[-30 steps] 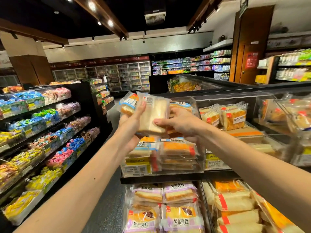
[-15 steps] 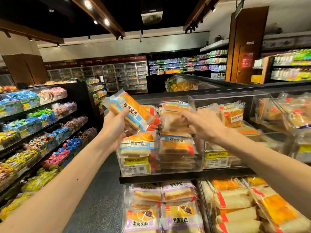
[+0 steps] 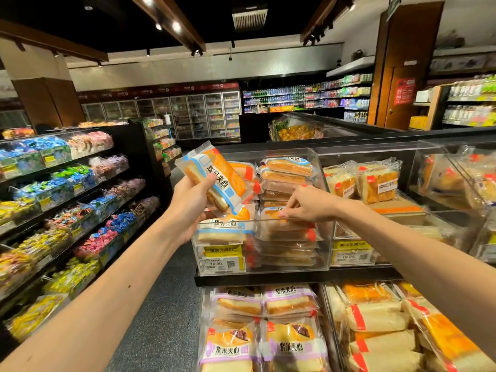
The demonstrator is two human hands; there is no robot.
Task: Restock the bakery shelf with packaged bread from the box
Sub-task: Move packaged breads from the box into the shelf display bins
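Left hand (image 3: pixel 192 204) is wrapped around a blue-and-orange bread packet (image 3: pixel 214 178), held tilted just above the left column of the clear bin (image 3: pixel 319 183), thumb across the label. Right hand (image 3: pixel 308 205), just beside it, is not grasping anything; its fingertips (image 3: pixel 284 214) are bent down onto the top of the stacked packets (image 3: pixel 287 189) at the bin's front lip. No box is visible. The right column is judged nearly full, so a packet pushed in there could slide off or crush those beneath. The wrapper is slick, and a loose grip could let the packet slip to the lower shelf (image 3: pixel 295 279) beneath the hand.
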